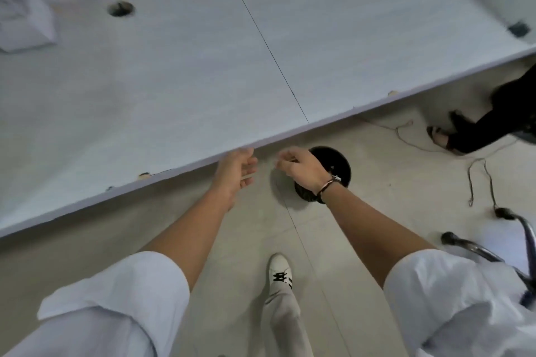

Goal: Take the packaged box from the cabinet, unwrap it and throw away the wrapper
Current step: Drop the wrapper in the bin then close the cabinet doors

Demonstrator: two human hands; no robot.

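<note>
My left hand (236,174) hangs just below the table's front edge, fingers apart and palm turned right, holding nothing. My right hand (298,168) is beside it, over the rim of a black waste bin (338,164) on the floor. Its fingertips pinch a thin, pale scrap of clear wrapper (275,164), which is blurred and barely visible. A white box (26,20) lies on the far left of the table, out of reach of both hands and blurred.
The long pale table (174,72) has round cable holes (120,9). Another person's dark-clothed leg and shoe (464,130) are at right. Loose cables (478,180) and a chair base (493,252) lie on the floor. My white shoe (280,275) is below.
</note>
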